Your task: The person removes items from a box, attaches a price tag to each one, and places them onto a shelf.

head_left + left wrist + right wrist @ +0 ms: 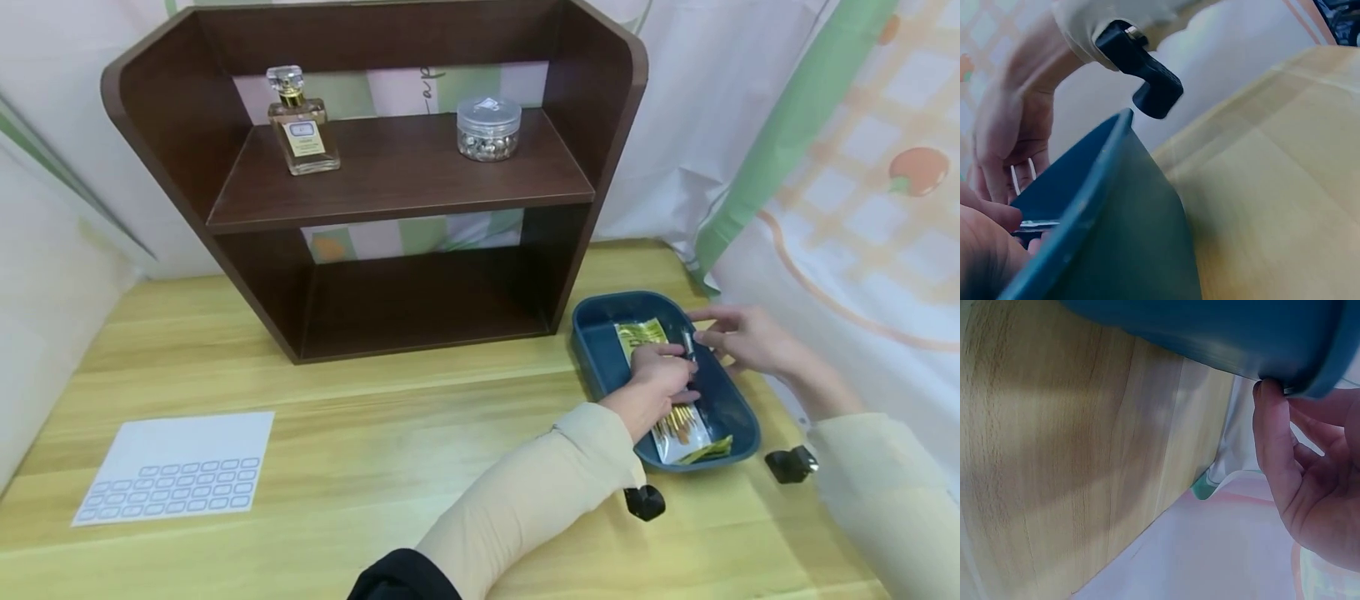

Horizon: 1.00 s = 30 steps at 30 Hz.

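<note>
A dark blue plastic bin [596,354] stands on the table at the right. Inside it, my left hand [656,383] pinches a slim silver-and-dark object [688,343], whose kind I cannot make out. The left wrist view shows this object [1040,225] between thumb and fingers. My right hand [750,337] reaches across the bin's right rim, with loosely bent fingers near the slim object. In the right wrist view, one fingertip [1269,387] touches the bin's outer wall under the rim. Beneath the left hand lie clear, green-edged packets [678,429] with thin golden items.
A dark brown two-tier shelf [405,179] stands at the back. It bears a perfume bottle [303,137] and a clear lidded jar [488,129] of small silvery pieces. A sheet of blue-framed labels [176,467] lies at the left. Curtains enclose the table [360,467].
</note>
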Available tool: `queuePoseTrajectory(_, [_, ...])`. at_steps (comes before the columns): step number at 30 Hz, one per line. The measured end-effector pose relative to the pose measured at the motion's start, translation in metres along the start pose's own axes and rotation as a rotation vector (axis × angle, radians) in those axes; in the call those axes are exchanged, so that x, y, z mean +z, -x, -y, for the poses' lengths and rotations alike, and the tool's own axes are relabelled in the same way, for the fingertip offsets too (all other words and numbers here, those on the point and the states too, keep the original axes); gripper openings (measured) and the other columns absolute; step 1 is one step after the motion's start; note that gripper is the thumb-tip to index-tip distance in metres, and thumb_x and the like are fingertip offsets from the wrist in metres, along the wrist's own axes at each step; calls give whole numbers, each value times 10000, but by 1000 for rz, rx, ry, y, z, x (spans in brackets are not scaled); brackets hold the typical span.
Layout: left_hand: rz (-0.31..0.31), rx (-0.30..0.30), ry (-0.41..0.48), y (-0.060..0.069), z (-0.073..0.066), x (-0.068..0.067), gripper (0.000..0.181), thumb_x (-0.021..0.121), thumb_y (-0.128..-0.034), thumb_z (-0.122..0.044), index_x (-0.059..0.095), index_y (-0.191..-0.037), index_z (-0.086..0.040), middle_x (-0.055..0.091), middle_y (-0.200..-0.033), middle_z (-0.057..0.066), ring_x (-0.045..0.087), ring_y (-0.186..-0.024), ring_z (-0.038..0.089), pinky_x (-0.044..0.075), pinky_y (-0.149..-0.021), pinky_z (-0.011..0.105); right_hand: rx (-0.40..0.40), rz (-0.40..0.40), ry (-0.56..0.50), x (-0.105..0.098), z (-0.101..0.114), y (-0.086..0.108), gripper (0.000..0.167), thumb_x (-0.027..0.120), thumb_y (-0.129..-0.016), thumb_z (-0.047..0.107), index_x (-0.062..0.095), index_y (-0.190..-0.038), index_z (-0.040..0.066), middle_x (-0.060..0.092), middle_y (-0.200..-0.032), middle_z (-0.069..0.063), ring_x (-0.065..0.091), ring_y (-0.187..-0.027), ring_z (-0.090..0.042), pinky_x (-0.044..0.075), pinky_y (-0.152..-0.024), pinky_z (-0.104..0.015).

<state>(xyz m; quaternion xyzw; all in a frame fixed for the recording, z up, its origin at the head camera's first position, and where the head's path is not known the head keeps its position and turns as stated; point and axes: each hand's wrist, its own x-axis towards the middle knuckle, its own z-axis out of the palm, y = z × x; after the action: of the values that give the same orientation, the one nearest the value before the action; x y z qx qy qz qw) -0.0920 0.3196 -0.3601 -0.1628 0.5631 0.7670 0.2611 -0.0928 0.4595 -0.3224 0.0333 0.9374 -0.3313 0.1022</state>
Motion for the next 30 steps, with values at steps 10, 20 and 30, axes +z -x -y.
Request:
queuePoseTrajectory(10, [-38, 29, -78, 0, 1, 3, 237, 731, -794, 145, 677, -762, -83, 639, -612, 69, 664, -607, 210, 604, -618, 444, 12, 2, -12, -1, -3, 0, 427, 549, -1010, 30, 468, -1407, -104, 695, -932, -154, 580, -700, -144, 597, -555, -359])
queuePoseTrajectory(20, [4, -28, 43, 2, 0, -1, 280, 571, -775, 242, 625, -849, -22, 623, -695, 151, 708, -710, 339, 613, -705, 484, 26, 7, -5, -2, -1, -1, 437, 552, -1018, 46, 455, -1417, -104, 703, -946, -156, 592, -717, -137, 598, -567, -358])
queuePoseTrajectory(30, [-16, 16, 141, 3, -1, -1, 273, 687, -779, 234, 673, -907, -7, 698, -720, 169, 729, -721, 364, 614, -667, 484, 37, 22, -42, -2, -2, 1, 442, 569, -1002, 55, 477, -1417, -68, 704, -992, -185, 628, -773, -178, 614, -614, -370])
